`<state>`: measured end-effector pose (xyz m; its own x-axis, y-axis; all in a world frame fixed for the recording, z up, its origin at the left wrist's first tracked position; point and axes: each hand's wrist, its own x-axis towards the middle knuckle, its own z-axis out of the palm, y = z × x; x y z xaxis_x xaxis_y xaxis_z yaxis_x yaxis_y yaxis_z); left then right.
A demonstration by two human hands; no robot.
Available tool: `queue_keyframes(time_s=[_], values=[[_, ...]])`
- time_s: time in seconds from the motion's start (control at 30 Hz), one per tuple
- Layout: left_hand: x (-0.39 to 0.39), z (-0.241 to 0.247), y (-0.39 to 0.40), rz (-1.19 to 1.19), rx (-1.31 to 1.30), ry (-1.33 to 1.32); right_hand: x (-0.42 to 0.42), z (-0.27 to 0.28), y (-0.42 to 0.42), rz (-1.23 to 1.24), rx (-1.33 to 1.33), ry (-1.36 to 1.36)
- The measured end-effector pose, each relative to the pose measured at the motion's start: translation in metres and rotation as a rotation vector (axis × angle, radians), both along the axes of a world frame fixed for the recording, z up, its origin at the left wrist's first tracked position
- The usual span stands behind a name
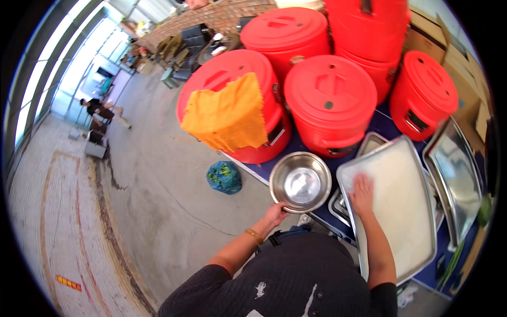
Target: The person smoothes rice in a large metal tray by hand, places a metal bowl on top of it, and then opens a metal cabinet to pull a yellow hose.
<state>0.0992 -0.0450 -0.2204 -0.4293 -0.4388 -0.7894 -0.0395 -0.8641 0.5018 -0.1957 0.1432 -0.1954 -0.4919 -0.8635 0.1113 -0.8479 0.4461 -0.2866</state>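
My left hand grips the near rim of a round stainless steel bowl, which looks bare inside and hangs over or rests at the edge of the blue-topped table. My right hand lies with fingers spread, palm down, on the pale surface inside a large metal-rimmed tray. Whether that pale surface is a filling or a sheet I cannot tell. Smaller metal trays lie partly hidden beneath it. Stacked shiny metal trays stand tilted to the right.
Several red lidded barrels crowd the table's far side, one with an orange cloth over it. A blue bag of greens sits on the floor. Cardboard boxes stand at right. A seated person is far off at left.
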Motion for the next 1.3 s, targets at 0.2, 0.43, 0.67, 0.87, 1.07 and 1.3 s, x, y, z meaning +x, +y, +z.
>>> queue_keyframes(time_s=[0.2,0.43,0.67,0.87,1.07,1.3], values=[[-0.016,0.020,-0.005,0.049,0.013,-0.026,-0.025,-0.001,0.000,-0.034,0.118,-0.039],[-0.026,0.013,0.001,0.043,-0.011,-0.085,-0.056,0.004,0.009,-0.134,0.116,0.113],[-0.033,0.070,0.002,-0.041,-0.083,-0.238,-0.087,0.008,0.029,-0.321,0.155,0.082],[0.018,0.039,0.013,0.145,-0.148,-0.249,-0.114,0.004,0.061,-0.400,0.072,0.127],[0.051,0.024,0.024,0.147,-0.064,-0.336,-0.134,-0.003,0.132,-0.524,0.079,0.139],[0.055,0.016,0.026,0.046,-0.051,-0.322,-0.128,-0.006,0.191,-0.543,0.098,0.124]])
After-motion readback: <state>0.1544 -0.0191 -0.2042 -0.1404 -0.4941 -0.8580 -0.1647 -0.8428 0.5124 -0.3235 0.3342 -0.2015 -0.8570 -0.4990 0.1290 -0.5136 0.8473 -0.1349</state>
